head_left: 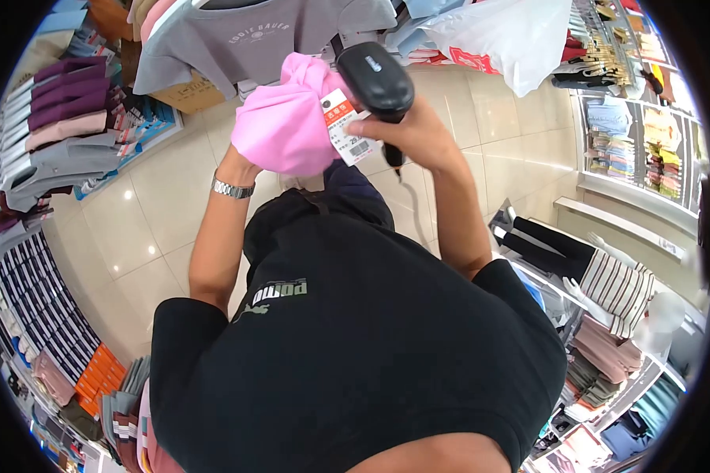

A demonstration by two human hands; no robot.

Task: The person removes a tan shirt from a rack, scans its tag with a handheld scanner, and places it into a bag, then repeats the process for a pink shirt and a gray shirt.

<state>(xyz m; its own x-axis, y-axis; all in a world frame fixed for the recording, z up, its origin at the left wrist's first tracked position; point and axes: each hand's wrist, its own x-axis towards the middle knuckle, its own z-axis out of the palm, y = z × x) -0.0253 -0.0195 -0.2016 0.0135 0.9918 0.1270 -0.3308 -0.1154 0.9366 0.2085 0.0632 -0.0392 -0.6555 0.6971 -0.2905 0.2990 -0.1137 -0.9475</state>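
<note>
A bunched pink garment (280,130) is held up in front of my chest by my left hand (243,163), whose fingers are hidden behind the cloth. A white and orange price tag (350,130) with a barcode hangs at the garment's right side. In my right hand (418,134) is a black handheld barcode scanner (376,79), its head up and its cord trailing down. My right thumb presses on the tag's edge, just below the scanner head. A metal watch (233,188) is on my left wrist.
A grey T-shirt (260,39) hangs ahead, with a white plastic bag (513,39) to its right. Folded clothes (71,102) fill the racks at left. A mannequin in a striped top (617,288) lies along the right, near shelves of folded clothes (607,347). The floor (150,213) is tiled.
</note>
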